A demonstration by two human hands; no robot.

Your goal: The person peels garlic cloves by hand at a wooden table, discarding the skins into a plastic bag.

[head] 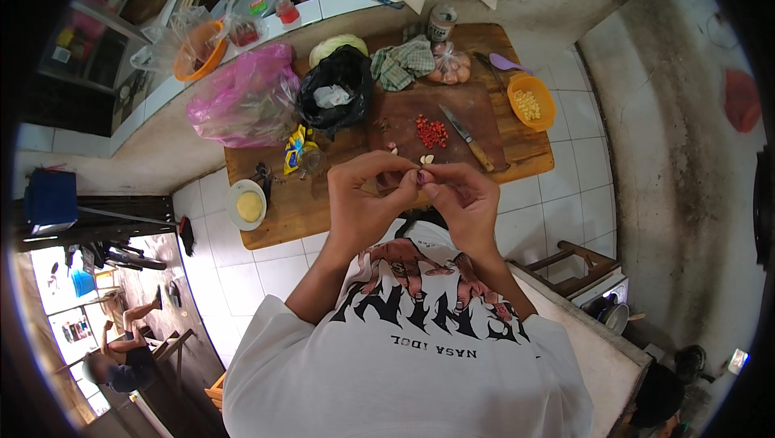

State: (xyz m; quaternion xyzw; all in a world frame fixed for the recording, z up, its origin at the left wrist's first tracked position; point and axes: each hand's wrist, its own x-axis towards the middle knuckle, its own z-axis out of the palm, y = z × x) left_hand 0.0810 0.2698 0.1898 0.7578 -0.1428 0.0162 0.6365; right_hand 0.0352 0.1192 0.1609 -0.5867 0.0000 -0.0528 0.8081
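My left hand (370,196) and my right hand (465,200) meet over the near edge of a wooden table (290,214). Between their fingertips is a small purple-skinned clove (421,177), probably garlic, partly hidden by the fingers. Just beyond them, pale peeled cloves (427,159) lie on a brown cutting board (466,99). A heap of chopped red chillies (431,131) sits farther up the board. Right of the heap rests a knife (466,137), its wooden handle towards me. Another clove with some purplish skin (393,148) lies beyond my left hand.
Left on the table are a bowl with a yellow lump (247,204), a glass (311,160), a black plastic bag (335,88) and a pink bag (248,99). An orange bowl of pale cubes (531,102) stands at right. Behind runs a tiled ledge (336,3). A person (130,359) sits far left.
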